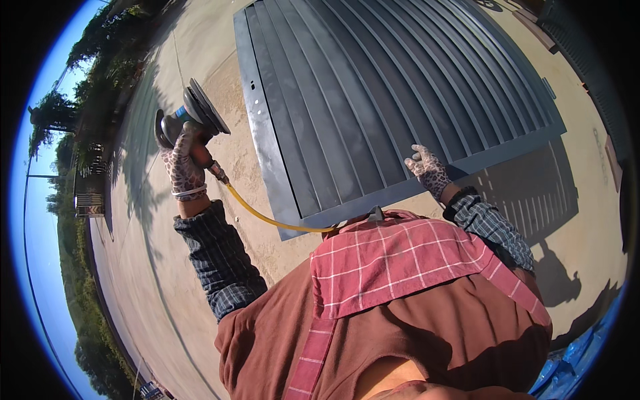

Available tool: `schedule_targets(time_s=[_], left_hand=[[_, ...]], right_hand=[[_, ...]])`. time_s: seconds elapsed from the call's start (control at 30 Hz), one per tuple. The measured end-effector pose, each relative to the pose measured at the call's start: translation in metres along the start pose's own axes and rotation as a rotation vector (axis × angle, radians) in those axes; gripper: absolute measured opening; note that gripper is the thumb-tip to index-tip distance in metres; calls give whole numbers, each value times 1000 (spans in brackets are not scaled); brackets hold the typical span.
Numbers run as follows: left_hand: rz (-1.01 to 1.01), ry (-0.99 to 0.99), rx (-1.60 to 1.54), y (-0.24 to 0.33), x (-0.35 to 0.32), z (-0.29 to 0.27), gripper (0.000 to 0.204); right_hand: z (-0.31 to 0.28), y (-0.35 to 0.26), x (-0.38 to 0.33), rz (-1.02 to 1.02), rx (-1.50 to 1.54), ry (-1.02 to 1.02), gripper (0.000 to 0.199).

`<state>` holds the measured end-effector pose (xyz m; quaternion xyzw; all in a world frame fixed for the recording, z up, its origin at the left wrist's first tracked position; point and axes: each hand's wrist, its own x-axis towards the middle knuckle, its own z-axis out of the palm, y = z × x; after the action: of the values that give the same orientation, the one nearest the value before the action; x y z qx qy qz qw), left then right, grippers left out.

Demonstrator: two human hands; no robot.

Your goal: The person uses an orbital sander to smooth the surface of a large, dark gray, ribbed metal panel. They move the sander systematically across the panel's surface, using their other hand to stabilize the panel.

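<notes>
Here the left hand (185, 167) wraps its fingers tight around the air sander (190, 117), lifted clear at nine o'clock of the slatted grey gate panel (373, 100), whose near frame the spread-fingered right hand (429, 170) presses, holding nothing.

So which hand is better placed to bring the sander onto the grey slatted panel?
Probably the left hand: it already grips the sander, lifted beside the slatted panel. The right hand rests flat on it.

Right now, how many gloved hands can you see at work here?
2. The left hand is raised off the gate, gripping the sander with its yellow hose. The right hand rests on the grey slatted gate near its lower edge.
</notes>
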<state>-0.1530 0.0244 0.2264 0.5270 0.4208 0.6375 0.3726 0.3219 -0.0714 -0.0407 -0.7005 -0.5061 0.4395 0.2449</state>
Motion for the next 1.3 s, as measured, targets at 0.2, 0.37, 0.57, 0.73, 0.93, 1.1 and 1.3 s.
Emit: schedule_targets(time_s=[0.2,0.37,0.57,0.73,0.93,1.1,1.3], left_hand=[[-80,-67,496,29,47,43,66],[-180,-454,1070,-72,42,104,75],[-133,-844,1284,-124,24,165,73],[-291,-930,1433,-161,28,199,82],[-361,-889,1490,-179,44,219,78],[-359,-895,1546,-198,44,233,77],[-367,-940,1589,-202,30,251,80]], right_hand=[[-102,108,-18,419,-450,571,77],[-111,146,-24,697,-421,814,90],[-114,95,-53,827,-337,832,99],[-113,70,-65,853,-324,827,103],[-109,58,-71,843,-347,843,105],[-100,64,-71,828,-388,865,106],[-97,55,-72,802,-356,881,105]])
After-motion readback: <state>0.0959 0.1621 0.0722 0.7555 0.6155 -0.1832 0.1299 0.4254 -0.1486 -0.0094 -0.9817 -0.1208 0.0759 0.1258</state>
